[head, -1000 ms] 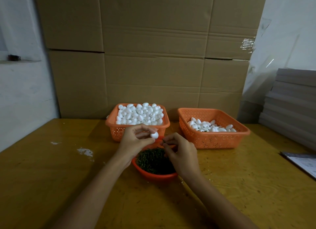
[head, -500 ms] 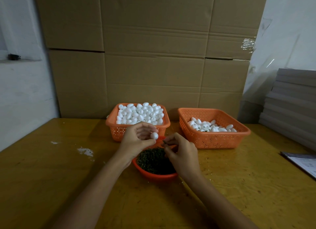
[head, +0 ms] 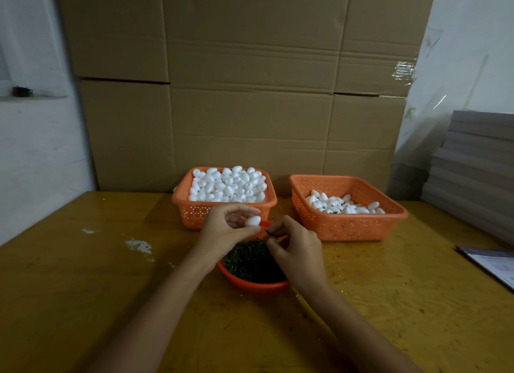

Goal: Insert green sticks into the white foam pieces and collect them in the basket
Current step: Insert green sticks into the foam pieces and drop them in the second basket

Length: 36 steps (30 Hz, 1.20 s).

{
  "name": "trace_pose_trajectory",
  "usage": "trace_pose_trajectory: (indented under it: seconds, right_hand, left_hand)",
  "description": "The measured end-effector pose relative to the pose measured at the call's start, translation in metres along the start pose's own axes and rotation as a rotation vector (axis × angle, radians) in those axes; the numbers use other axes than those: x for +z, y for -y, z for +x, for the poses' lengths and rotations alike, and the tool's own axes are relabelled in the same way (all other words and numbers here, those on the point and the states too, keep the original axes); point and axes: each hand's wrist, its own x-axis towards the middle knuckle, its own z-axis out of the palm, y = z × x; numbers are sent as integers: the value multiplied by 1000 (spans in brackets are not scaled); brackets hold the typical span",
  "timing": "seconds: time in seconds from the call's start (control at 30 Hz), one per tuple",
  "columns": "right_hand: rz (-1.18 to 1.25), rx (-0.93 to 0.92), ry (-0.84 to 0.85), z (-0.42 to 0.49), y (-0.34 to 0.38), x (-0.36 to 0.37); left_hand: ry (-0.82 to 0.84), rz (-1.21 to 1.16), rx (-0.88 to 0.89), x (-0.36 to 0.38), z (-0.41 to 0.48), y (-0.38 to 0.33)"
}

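Stacked cardboard boxes (head: pixel 250 108) wall off the back of a yellow wooden worktop (head: pixel 83 289). Over its middle, the left hand (head: pixel 222 233) holds one white foam piece (head: pixel 252 221) in a pinch grip between thumb and fingertips, just above the far rim of an orange bowl (head: pixel 250 285) heaped with green sticks (head: pixel 250 261). The right hand (head: pixel 297 250) is just beside it. Its grip is pressed together on what looks like a single green stick (head: pixel 267 231), too small and dark to make out fully. The stick seems to point at the foam piece, nearly touching it.

The step in hand looks like the insertion. Done well, the stick meets the end of the foam piece square on and goes in along its long axis with a gentle, straight push. Foam like this probably dents or splits if squeezed hard or speared at a slant, so the left grip ought to be light.

Behind the hands, the left basket (head: pixel 194 214) is heaped with plain foam pieces. The right basket (head: pixel 356 228) holds a thinner layer with a few dark specks, likely the finished ones. The piece belongs there afterwards, a short reach with nothing in between. White crumbs (head: pixel 139 246) lie on the worktop to the left. A stack of grey boards (head: pixel 472 164) and some papers (head: pixel 495 261) sit far right, well apart from the work.
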Motion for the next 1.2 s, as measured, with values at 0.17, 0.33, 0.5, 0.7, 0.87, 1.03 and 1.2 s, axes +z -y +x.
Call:
trace_pose_trajectory:
  seconds: [0.17,0.33,0.5,0.7,0.87,1.03,1.2]
  right_hand:
    - [-14,1,9,0,0,0]
    - [-22,1,-2,0,2,-1]
    - [27,12,-20,1,5,-2]
    - [96,43,-54,-1,6,-1]
    - [148,62,-77,-1,5,-1]
    - [135,73,-65,0,2,0]
    - [148,70,-57,0,2,0]
  left_hand:
    - [-49,41,-36,2,2,3]
    - [-99,-78,-91,1,3,4]
    - [-112,-151,-113,0,3,2]
    - [-110,-257,-149,-2,4,0]
    - [-52,-257,-135,-2,3,-2]
    - [-21,-256,-126,-3,3,-2]
    - [52,-180,-95,-2,2,0]
